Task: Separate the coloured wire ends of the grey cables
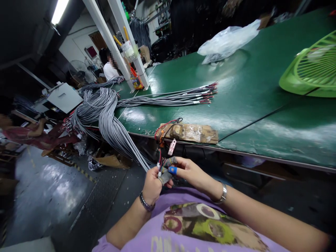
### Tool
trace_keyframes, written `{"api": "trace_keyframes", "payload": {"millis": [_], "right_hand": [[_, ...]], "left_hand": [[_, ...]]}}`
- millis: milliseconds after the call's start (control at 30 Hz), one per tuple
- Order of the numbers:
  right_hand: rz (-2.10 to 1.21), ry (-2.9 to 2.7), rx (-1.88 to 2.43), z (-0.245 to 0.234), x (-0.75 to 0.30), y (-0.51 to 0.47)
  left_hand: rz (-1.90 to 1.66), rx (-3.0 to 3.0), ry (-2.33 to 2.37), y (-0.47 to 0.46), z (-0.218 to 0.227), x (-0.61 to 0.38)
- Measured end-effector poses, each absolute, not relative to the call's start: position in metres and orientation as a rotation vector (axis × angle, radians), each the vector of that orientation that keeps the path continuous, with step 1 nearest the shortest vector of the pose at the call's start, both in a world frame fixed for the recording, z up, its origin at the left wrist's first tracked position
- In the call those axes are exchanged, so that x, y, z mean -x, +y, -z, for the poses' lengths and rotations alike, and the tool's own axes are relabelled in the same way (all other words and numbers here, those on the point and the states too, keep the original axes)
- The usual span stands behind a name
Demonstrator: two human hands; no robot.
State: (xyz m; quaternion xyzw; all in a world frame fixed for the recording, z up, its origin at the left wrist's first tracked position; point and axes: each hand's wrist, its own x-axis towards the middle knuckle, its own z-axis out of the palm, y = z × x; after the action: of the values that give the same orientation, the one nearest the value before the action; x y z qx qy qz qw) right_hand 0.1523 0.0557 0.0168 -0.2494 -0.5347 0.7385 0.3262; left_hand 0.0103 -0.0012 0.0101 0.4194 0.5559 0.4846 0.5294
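My left hand (154, 182) is closed around the end of a grey cable (143, 161), near a white label and a fan of thin coloured wires (160, 161). At the same wires, my right hand (181, 167) pinches with thumb and fingers, which carry grey wraps and a blue band. Just beyond my hands, a wooden block (195, 133) with red and black leads lies along the table's front edge. A small pinkish-white tag (172, 147) hangs from it. The rest of the grey cable bundle (105, 108) drapes over the table edge to the left.
Cut cable ends (168, 99) with stripped coloured wires lie across the green table (244, 105). A clear plastic bag (229, 42) sits farther back. A green fan (312, 68) stands at right, its black cord crossing the tabletop. White posts (123, 38) rise at left; two people are beyond.
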Motion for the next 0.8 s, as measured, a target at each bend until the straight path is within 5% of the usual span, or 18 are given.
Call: {"api": "trace_keyframes", "payload": {"millis": [800], "right_hand": [[-1.86,-1.228,0.857,-0.001,-0.155,0.055]], "left_hand": [[-1.349,-1.01,1.348,0.001,-0.003,-0.016]]}}
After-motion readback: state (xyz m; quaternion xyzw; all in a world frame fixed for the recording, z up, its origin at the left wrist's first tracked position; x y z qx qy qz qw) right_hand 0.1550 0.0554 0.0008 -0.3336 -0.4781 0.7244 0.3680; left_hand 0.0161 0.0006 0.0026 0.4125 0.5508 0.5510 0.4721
